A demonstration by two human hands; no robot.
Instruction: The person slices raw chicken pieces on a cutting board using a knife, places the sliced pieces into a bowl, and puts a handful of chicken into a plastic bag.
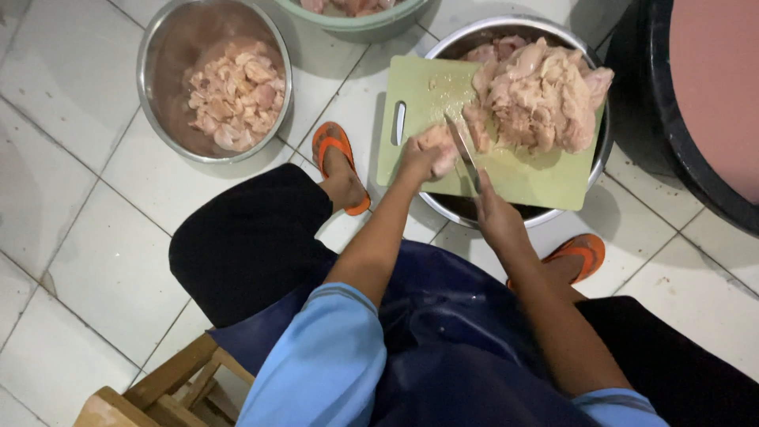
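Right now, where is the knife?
In the head view, the knife is in the person's right hand, blade lying on the green cutting board, between the left hand and the big pile of raw chicken.

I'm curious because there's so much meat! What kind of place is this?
Probably a food-prep spot on a tiled floor, maybe a kitchen's back area. A green cutting board sits over a metal bowl, piled with raw chicken, and another bowl holds cut pieces.

Pale pink raw chicken [545, 95] heaps on a light green cutting board [545, 178]; orange sandals [341, 162] (black-edged) rest on white floor tiles [87, 237], beside a silver steel bowl [158, 95], navy apron [466, 348] and sky-blue sleeves [316, 364].
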